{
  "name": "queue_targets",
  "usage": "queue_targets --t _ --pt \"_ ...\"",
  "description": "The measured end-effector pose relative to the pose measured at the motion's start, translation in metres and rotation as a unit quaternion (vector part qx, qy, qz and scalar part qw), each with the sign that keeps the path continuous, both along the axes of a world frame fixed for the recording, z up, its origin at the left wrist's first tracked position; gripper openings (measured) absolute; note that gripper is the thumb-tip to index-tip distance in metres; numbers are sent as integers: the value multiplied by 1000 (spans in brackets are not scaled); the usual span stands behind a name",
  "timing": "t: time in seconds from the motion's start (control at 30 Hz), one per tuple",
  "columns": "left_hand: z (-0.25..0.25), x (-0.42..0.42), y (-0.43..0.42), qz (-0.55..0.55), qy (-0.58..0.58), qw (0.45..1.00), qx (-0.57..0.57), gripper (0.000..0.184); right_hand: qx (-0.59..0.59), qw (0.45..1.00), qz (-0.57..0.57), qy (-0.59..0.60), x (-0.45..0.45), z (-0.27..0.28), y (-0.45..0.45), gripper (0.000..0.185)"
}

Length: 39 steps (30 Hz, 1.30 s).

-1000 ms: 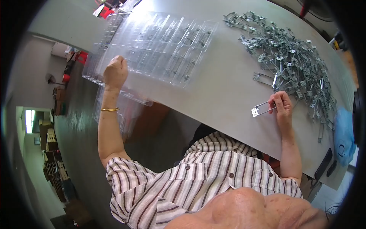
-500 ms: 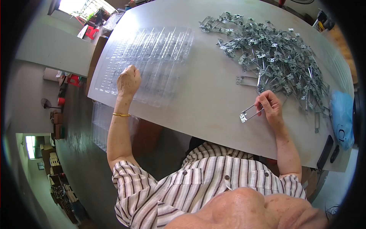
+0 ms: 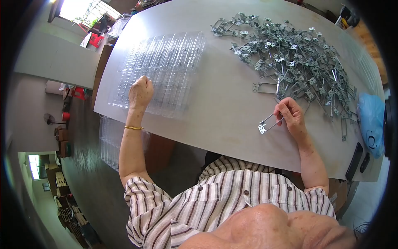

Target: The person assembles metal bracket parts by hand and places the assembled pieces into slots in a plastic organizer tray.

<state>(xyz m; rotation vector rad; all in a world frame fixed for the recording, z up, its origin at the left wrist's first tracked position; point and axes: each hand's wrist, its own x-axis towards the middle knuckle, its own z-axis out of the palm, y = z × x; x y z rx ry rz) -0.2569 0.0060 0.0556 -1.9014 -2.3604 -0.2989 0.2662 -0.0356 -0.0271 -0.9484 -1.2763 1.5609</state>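
Note:
My left hand (image 3: 141,92) is closed in a fist over the left near part of a clear plastic tray (image 3: 182,66) with rows of small compartments. Its fingertips are hidden, and what they hold, if anything, cannot be made out. My right hand (image 3: 291,114) pinches a metal bracket (image 3: 262,128) by its thin rods, with the flat punched plate pointing left, above the tabletop. Just beyond that hand lies a large tangled heap of similar metal brackets (image 3: 290,54).
The pale table (image 3: 219,112) curves around me. A blue plastic bag (image 3: 370,124) and a black phone-like object (image 3: 353,162) lie at its right edge. More clear trays (image 3: 108,143) are stacked below the left edge. A red stool (image 3: 96,40) stands far back left.
The clear tray under my left hand has shifted and now looks straighter. The whole view has tilted slightly. My right hand still holds the bracket in nearly the same place.

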Motion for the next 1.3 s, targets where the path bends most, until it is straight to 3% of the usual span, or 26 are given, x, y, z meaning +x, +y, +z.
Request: queue_targets --t 0.83,0.93,1.03,1.13,1.3 --pt "12 9 -4 31 -40 998 -45 31 12 1000 8 -6 -1 3 -1 20" --pt "10 8 -10 7 -10 1000 -6 32 11 1000 5 4 -2 3 -2 20" --pt "14 19 -18 -58 54 990 119 25 16 1000 0 4 -3 4 -2 21" --pt "38 67 -35 -137 36 965 220 16 33 999 -15 -1 -7 11 -5 21" --pt "43 156 -72 -298 -104 925 213 10 78 997 -9 14 -15 13 -8 20"
